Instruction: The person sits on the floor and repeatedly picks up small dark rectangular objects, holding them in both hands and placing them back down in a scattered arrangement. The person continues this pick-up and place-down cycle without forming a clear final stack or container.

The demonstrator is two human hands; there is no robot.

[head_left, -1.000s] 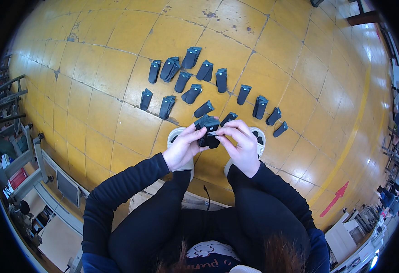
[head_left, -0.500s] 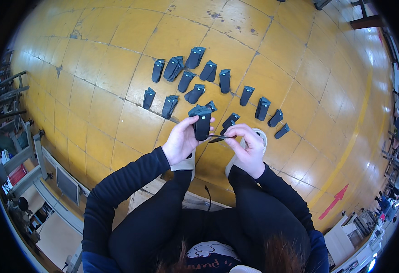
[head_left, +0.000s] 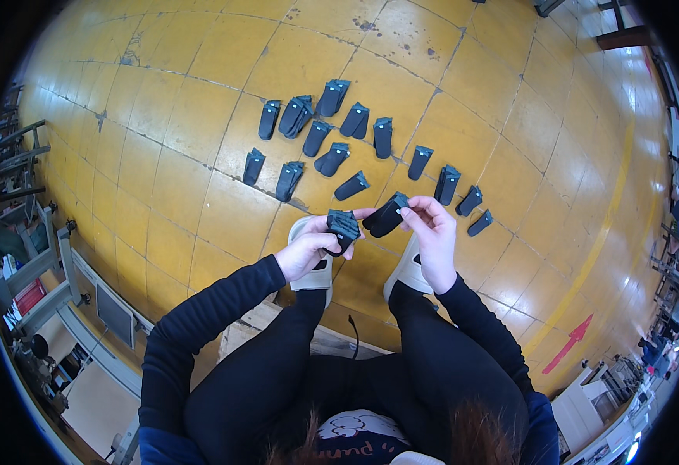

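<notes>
The yellow tiled workshop floor [head_left: 200, 101] fills the view, cracked at its joints, with a red painted arrow [head_left: 568, 345] at the near right. On the far half lies a loose spread of dark grey wedge-shaped plastic parts [head_left: 332, 132], more than a dozen, scattered from left to right. A person in black sleeves sits at the near edge, feet in white slip-on sandals [head_left: 312, 256] planted on the floor.

Change noted: half a second ago both hands met on a single dark cluster above the sandals. The two pieces now stand clearly parted.

The left hand [head_left: 306, 249] is closed around a squat dark grey block-shaped part [head_left: 343, 226], held just above the left sandal. The right hand [head_left: 435, 232] pinches a longer dark grey wedge-shaped part [head_left: 386, 217] by finger and thumb, tilted up toward the right. The two held parts sit just beside each other, not touching as far as can be seen.

Judgement: the pair has been pulled apart or compared; neither has yet joined the floor spread.
</notes>
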